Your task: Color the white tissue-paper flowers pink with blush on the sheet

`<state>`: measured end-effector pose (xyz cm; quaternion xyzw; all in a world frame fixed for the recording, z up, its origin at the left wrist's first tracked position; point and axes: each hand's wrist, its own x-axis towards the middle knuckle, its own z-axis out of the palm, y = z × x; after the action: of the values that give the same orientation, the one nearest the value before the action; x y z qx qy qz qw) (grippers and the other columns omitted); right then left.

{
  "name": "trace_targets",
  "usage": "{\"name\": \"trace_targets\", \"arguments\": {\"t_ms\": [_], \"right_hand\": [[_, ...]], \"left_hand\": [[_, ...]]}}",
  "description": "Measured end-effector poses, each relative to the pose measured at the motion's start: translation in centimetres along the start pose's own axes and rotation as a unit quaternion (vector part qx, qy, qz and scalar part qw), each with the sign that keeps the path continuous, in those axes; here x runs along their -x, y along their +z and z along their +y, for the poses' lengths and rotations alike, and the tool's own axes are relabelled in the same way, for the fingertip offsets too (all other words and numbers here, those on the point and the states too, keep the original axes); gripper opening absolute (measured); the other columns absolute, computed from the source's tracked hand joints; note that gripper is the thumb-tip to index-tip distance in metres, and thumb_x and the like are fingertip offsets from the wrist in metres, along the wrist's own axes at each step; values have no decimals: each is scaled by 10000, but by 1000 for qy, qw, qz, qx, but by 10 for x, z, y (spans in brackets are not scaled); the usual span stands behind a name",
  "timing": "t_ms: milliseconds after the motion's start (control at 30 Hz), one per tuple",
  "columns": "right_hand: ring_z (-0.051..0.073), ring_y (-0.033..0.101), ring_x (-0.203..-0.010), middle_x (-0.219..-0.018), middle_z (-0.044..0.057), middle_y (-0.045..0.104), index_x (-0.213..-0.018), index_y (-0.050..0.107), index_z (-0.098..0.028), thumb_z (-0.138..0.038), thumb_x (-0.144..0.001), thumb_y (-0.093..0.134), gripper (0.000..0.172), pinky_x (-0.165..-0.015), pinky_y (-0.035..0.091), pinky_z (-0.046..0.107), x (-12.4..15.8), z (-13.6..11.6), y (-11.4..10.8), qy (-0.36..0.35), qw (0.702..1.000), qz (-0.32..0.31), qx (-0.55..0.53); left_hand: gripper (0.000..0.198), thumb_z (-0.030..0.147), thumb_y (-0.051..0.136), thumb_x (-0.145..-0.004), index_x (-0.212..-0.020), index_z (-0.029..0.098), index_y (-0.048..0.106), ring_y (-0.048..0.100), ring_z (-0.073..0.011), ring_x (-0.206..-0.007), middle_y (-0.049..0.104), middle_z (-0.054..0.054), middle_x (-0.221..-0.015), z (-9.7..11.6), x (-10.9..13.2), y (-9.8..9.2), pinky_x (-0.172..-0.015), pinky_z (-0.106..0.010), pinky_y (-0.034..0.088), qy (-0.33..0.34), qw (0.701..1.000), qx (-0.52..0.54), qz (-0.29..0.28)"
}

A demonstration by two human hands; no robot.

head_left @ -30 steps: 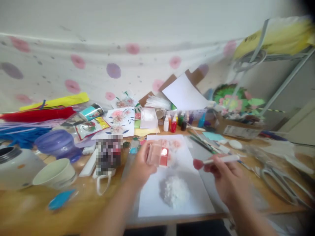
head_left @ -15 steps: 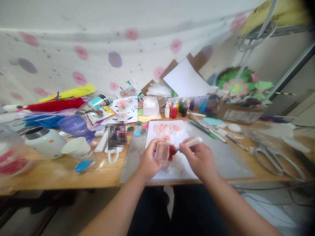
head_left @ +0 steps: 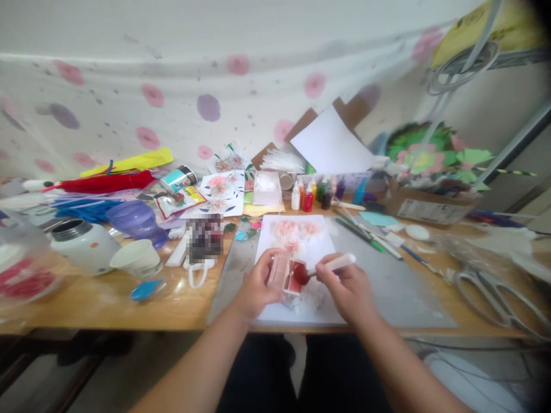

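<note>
My left hand [head_left: 257,289] is closed around a small powder compact [head_left: 280,274], its clear lid tipped back and reddish powder showing. In my right hand [head_left: 352,292] is a white-handled makeup brush [head_left: 340,263], pinched near its ferrule. The brush's dark red bristles [head_left: 301,274] are at the powder and seem to touch it. Below both hands lies a white sheet of paper [head_left: 267,312] bearing several soft pink flowers [head_left: 287,229]. A whitish fluffy shape [head_left: 307,301] on the sheet, just under the compact, is too blurred to name.
The sheet rests on a grey mat [head_left: 400,287] on a wooden table [head_left: 181,304]. Large scissors [head_left: 495,298] lie at right. A paper cup [head_left: 136,259], a white jar [head_left: 84,246] and a purple container [head_left: 135,221] stand left. Paint bottles [head_left: 308,198] line the back.
The compact has turned in my left hand, so more of its red powder shows. The brush's bristles are now visible against it. The whole view has shifted slightly.
</note>
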<state>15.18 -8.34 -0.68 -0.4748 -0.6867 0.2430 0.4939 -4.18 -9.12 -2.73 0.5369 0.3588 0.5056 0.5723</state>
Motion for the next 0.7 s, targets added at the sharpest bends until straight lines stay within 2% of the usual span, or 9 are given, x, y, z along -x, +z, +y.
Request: {"name": "trace_targets", "arguments": {"t_ms": [133,300,400,533,600,700], "right_hand": [[147,645,-576,-629,3,674,-727,627,-198,-364,-836,574,206,-572,479,242,-2,2,-4,-5,999,-10,-30],[140,634,-562,-614,-9,659,-729,621,-202,-359,-850,572,205,-565,477,241,0,7,-4,-5,998,-5,-69],[143,630,-558,-599,-14,649,-754,625,-205,-362,-856,568,196,-560,483,246,5,12,-3,-2,996,-9,-85],[156,646,-581,-648,1,676,-778,636,-204,-348,-857,573,176,-558,494,253,10,17,-2,-2,996,-30,-84],[156,652,-597,-691,10,693,-778,637,-206,-323,-859,576,155,-557,496,251,12,15,-1,-22,996,-35,-80],[147,647,-624,-726,10,688,-806,624,-211,-265,-865,566,99,-567,498,243,11,5,-2,-79,994,-8,-79]], "left_hand": [[702,137,792,-568,-1201,248,509,637,-221,-935,656,-48,-1071,6,1,-7,-807,-338,492,-48,991,104,-62],[628,195,796,-612,-1195,212,564,629,-220,-978,662,-64,-1079,13,1,-6,-862,-342,470,-48,982,161,-88],[574,290,780,-662,-1192,205,579,628,-240,-991,661,-81,-1084,12,1,-5,-882,-372,463,-48,980,178,-79],[541,421,755,-693,-1156,186,604,637,-242,-964,656,-103,-1108,9,1,-4,-855,-374,483,-47,981,182,-39],[543,459,762,-676,-1121,179,622,648,-238,-924,655,-109,-1114,8,0,-3,-813,-366,508,-51,983,177,-19],[527,465,779,-656,-1078,178,645,669,-221,-792,693,-94,-973,6,-2,-2,-692,-336,537,-55,984,167,-10]]}}
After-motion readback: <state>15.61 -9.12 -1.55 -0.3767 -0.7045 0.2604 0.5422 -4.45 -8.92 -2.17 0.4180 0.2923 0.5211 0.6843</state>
